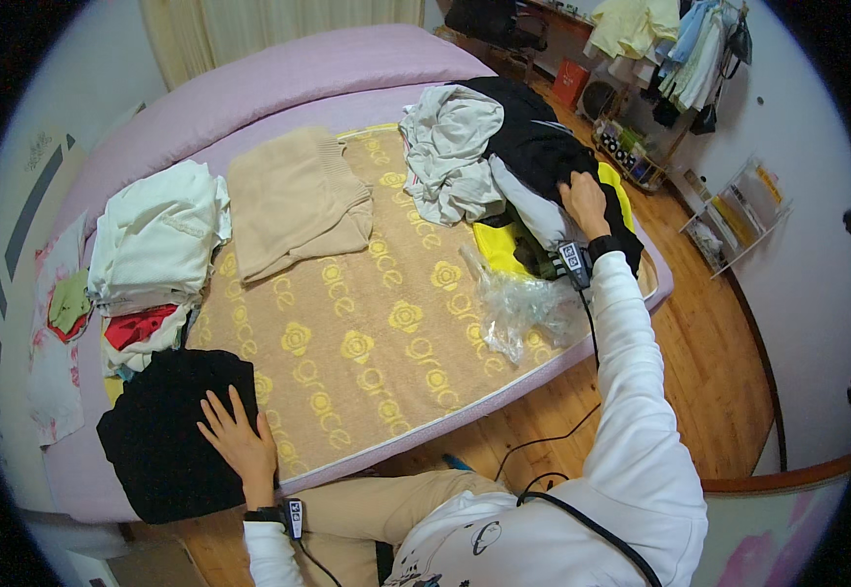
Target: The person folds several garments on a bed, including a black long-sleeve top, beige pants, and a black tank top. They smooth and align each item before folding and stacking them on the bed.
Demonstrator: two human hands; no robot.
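Observation:
My left hand point(238, 440) lies flat with its fingers spread on a folded black garment point(169, 433) at the near left of the bed. At the right side my right hand point(585, 202) rests on a heap of black clothing point(535, 139), its fingers curled into the fabric; how firmly they grip is hidden. A crumpled white garment point(451, 154) lies left of that heap. Beneath the right forearm are a light grey sleeve point(532, 209) and a yellow item point(499, 249). A folded beige knit garment point(297, 198) lies toward the back of the patterned blanket point(367, 323).
A stack of folded white clothes point(158, 231) stands at the left, with a red cloth point(139, 328) below. Clear plastic bags point(521, 308) lie near the bed's right edge. Black cables point(590, 330) run from the wrist devices. A small white rack point(741, 213) stands on the floor.

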